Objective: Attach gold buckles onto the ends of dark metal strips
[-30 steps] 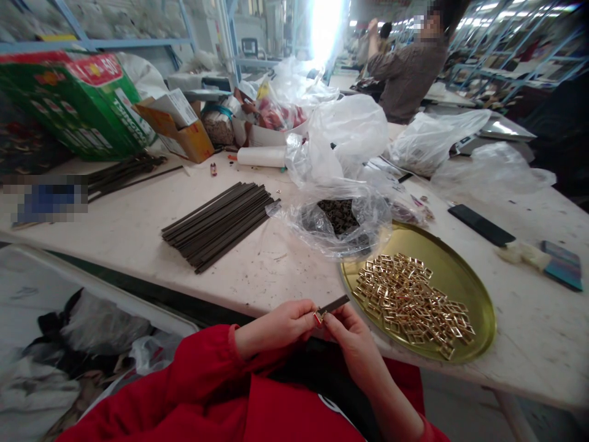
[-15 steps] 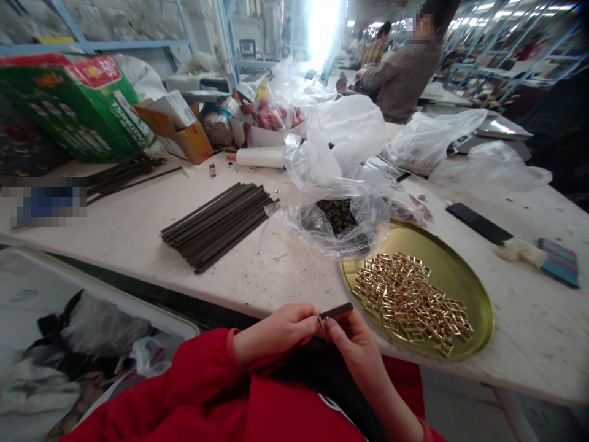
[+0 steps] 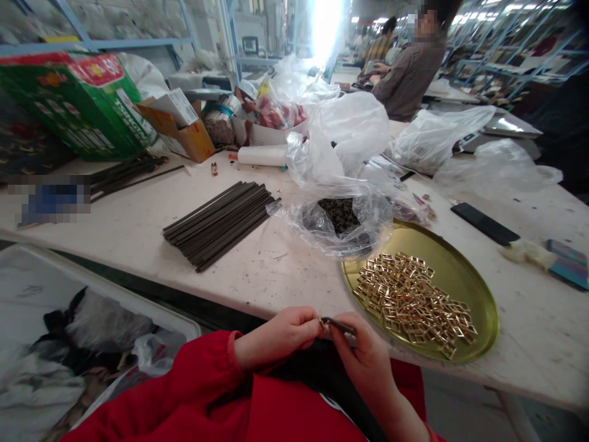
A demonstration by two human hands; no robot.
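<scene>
My left hand (image 3: 297, 328) pinches a small gold buckle (image 3: 323, 324) at the table's front edge. In my right hand (image 3: 361, 347) is a dark brown strap (image 3: 340, 325), its end meeting the buckle; whether it passes through, I cannot tell. Many more gold rectangular buckles (image 3: 409, 294) lie heaped on a round gold tray (image 3: 478, 307) to the right of my hands. A stack of dark straps (image 3: 221, 224) lies on the table ahead to the left. Small dark pieces (image 3: 338, 215) fill an open clear plastic bag (image 3: 304, 227) beyond my hands.
A green box (image 3: 87, 110) and an orange carton (image 3: 184, 132) stand at the back left of the table (image 3: 262, 270). Plastic bags (image 3: 350, 123) crowd the back. At the right lies a black phone (image 3: 485, 223). A person (image 3: 409, 67) works farther back.
My right hand has turned the strap, so its outer end now points down to the right rather than up. Both hands stay close together at the buckle.
</scene>
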